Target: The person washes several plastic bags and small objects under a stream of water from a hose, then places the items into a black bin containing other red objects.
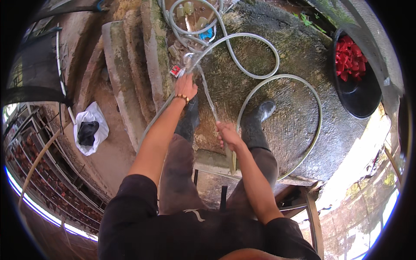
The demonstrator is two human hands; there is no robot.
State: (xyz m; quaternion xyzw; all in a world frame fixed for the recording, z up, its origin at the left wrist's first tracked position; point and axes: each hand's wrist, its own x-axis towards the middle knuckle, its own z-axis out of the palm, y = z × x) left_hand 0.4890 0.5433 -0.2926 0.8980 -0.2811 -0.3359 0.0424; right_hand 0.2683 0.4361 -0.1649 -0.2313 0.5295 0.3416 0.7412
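A clear hose (262, 76) lies in wide loops over the wet concrete ahead of me and to my right. My left hand (185, 88) is stretched forward, closed round a stretch of hose by a blurred, water-like patch. Lower and to the right, my right hand (228, 135) is wrapped round a long pale stick (209, 96), which slants from beyond my left hand down between my boots. What the stick's far end joins cannot be made out. A small red and white packet (175, 70) sits just past my left hand.
Dark rubber boots (260, 117) stand on the slab. A black tub (362, 97) with red pieces (350, 58) is at the right. Left are concrete ledges (123, 73) and a white sack (102, 123). Small bottles (188, 8) and a blue scrap (206, 34) lie ahead.
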